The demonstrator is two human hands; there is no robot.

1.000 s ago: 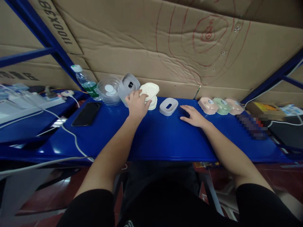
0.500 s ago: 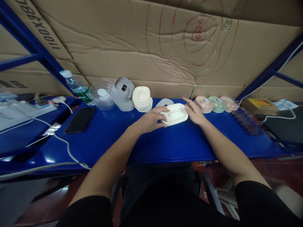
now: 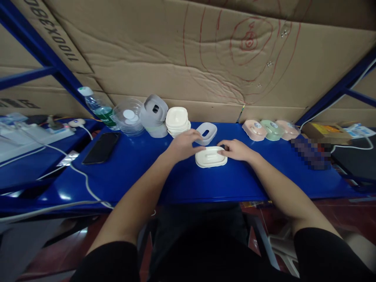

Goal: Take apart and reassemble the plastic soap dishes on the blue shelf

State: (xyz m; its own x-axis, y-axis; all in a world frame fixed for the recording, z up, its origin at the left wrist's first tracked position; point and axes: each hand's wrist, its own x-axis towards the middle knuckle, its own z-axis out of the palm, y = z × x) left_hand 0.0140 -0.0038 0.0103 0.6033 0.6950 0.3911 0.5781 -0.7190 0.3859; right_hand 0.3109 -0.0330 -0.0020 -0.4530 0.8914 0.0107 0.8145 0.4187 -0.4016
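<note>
A cream, shallow oval plastic dish (image 3: 210,160) with a raised bar in its middle lies on the blue table, in front of me. My right hand (image 3: 236,149) has its thumb and bent fingers at the dish's right end, gripping the rim. My left hand (image 3: 185,145) is open, its fingers apart, above and left of the dish. Its thumb is close to the dish's far left rim, and its fingertips reach to the left edge of a grey oval cover (image 3: 210,138) with a slot. Behind that hand stands a stack of cream dishes (image 3: 177,119).
Grey covers (image 3: 154,117) are piled beside clear round bowls (image 3: 128,121) and a water bottle (image 3: 100,109). A phone (image 3: 101,148) lies to the left. Pink (image 3: 254,131) and green boxes (image 3: 270,130) stand at right, near a cardboard box (image 3: 324,135). White cables (image 3: 85,182) cross the left side.
The cream dish came down toward me onto the table. My left hand has let go of it and lifted slightly off its left side; the grey cover is now more visible.
</note>
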